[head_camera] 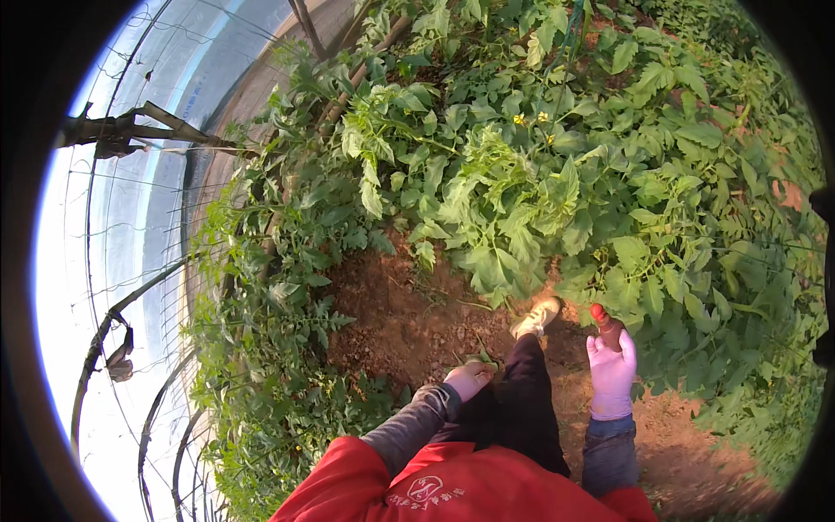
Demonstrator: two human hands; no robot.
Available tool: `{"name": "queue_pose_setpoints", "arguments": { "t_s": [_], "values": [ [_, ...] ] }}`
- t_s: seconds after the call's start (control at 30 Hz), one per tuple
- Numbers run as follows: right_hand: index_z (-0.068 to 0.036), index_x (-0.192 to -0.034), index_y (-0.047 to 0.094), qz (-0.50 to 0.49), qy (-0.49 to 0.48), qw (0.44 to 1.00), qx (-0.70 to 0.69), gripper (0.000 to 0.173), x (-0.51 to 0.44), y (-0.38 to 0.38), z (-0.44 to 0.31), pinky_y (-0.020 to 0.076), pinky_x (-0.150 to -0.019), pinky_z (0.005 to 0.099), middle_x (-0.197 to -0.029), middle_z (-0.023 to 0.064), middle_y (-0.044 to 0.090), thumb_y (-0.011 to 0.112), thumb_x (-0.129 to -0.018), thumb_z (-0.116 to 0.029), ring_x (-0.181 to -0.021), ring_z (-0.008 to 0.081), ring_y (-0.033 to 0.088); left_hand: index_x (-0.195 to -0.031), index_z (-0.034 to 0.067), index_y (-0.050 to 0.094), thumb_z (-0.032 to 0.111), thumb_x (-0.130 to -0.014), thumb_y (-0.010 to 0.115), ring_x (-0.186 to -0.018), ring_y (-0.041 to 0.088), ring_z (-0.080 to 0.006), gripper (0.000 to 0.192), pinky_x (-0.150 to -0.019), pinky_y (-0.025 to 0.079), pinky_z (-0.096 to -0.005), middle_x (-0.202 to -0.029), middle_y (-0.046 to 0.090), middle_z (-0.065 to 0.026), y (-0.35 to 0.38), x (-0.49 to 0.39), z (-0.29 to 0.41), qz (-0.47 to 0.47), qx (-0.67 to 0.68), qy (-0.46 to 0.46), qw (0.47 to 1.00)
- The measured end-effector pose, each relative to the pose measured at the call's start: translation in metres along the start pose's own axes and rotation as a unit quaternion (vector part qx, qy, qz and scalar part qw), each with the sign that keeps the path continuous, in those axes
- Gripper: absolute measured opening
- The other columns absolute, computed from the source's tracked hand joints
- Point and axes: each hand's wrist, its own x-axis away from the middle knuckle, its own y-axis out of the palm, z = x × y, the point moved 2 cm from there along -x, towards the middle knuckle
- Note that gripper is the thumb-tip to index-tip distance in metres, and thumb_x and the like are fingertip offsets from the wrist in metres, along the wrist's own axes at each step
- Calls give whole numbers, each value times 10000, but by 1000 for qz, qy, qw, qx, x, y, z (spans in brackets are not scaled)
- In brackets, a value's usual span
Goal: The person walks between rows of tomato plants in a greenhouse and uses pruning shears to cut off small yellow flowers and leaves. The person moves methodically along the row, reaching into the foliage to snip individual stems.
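Observation:
My right hand (612,375), in a thin pink glove, grips a small brown bottle (611,333) with a red tip. The bottle stands up from my fingers, just beside the leaves of a tomato plant (629,261). In front of my body, my left hand (469,380) is closed around some plucked green leaves (483,359). Part of that bunch is hidden by the fingers. Small yellow flowers (519,119) show on the tomato foliage (515,189) ahead of me.
Bare reddish soil (404,307) runs between rows of tomato plants (280,261). At left is clear plastic sheeting (98,261), with wire mesh and bent poles (98,339). Green twine (571,39) hangs among the plants at the top. My shoe (538,316) rests on the soil.

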Motion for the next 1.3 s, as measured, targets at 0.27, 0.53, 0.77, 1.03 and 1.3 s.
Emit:
{"name": "queue_pose_setpoints", "arguments": {
  "t_s": [0.27,0.53,0.77,1.03,1.3],
  "values": [
    [-79,-1088,512,-163,122,979,-33,314,127,-25,104,428,-780,313,-1162,79,522,502,-813,-228,-991,161,512,-1042,108,601,300,-823,500,-940,573,-237,309,-829,425,-302,-971,619,-115,-19,118,-137,94,-10,-107,990],
    [-96,-1054,517,-131,78,987,-54,259,190,-75,86,387,-801,344,-1014,26,552,511,-838,-239,-860,154,473,-1030,112,605,310,-821,488,-900,581,-226,310,-799,437,-306,-957,621,-111,1,161,-145,106,-39,-79,990],
    [-62,-1026,522,5,52,995,-81,302,203,-137,38,423,-720,322,-927,68,571,463,-876,-317,-673,133,478,-1024,126,597,333,-834,476,-917,578,-248,306,-819,433,-326,-966,616,-92,92,138,-68,-3,-86,-9,996],
    [-92,-1045,524,-28,25,995,-96,221,220,-215,-49,414,-767,367,-976,40,577,504,-844,-180,-778,168,521,-1007,81,594,301,-835,461,-931,564,-260,309,-833,424,-334,-949,611,-115,200,108,15,-46,-160,104,981],
    [-104,-995,508,126,-53,978,-158,225,239,-323,-137,426,-744,348,-938,34,563,565,-798,-197,-746,165,510,-1025,69,586,259,-844,475,-908,577,-248,285,-812,428,-312,-946,613,-126,270,110,110,-150,-221,104,958]
  ]
}}
